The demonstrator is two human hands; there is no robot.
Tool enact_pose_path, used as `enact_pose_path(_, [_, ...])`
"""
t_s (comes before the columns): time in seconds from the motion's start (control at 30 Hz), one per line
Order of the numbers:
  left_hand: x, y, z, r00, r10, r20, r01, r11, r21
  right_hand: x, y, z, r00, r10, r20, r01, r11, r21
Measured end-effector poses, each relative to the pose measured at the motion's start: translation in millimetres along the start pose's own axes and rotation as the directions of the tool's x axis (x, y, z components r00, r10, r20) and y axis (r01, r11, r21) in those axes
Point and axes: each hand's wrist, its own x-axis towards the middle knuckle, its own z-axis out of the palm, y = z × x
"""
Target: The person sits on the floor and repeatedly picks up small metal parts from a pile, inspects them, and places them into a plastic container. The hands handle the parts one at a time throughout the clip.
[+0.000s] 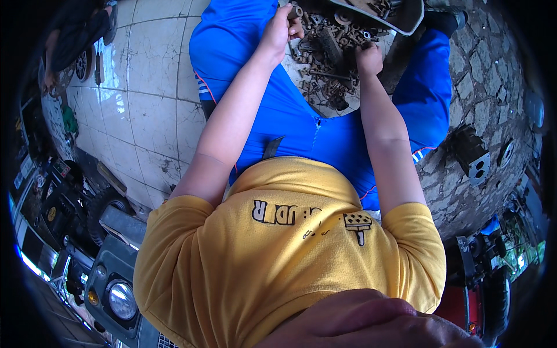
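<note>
Between my spread legs a pile of rusty nuts, bolts and washers (pixel 328 78) lies on the floor. My left hand (pixel 278 36) is closed at the pile's far left, its thumb and fingers round a short rusty metal cylinder (pixel 296 11). On the right side of the pile, my right hand (pixel 369 60) is closed with its knuckles up. A small shiny ring-shaped nut (pixel 366 35) shows just beyond its fingers. Whether those fingers grip anything is hidden. A flat rusty metal bar (pixel 331 46) lies among the loose pieces between the hands.
A metal tray (pixel 413 26) with more hardware stands beyond the pile. White tiles (pixel 154 87) cover the left floor, rough stone paving (pixel 476 75) the right. An engine block (pixel 470 155) sits at right. A vehicle with a round headlight (pixel 122 300) and another person (pixel 75 35) are at left.
</note>
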Motion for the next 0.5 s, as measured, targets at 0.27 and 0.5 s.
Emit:
enact_pose_path(0.27, [-4, 1, 7, 0.995, -0.027, 0.097, 0.024, 0.999, 0.038, 25, -48, 12, 0.895, -0.396, 0.205, 0.433, 0.882, -0.186])
enact_pose_path(0.5, [-8, 4, 8, 0.976, -0.097, 0.193, 0.104, 0.994, -0.024, 26, -53, 27, 0.887, -0.410, 0.211, 0.460, 0.817, -0.347])
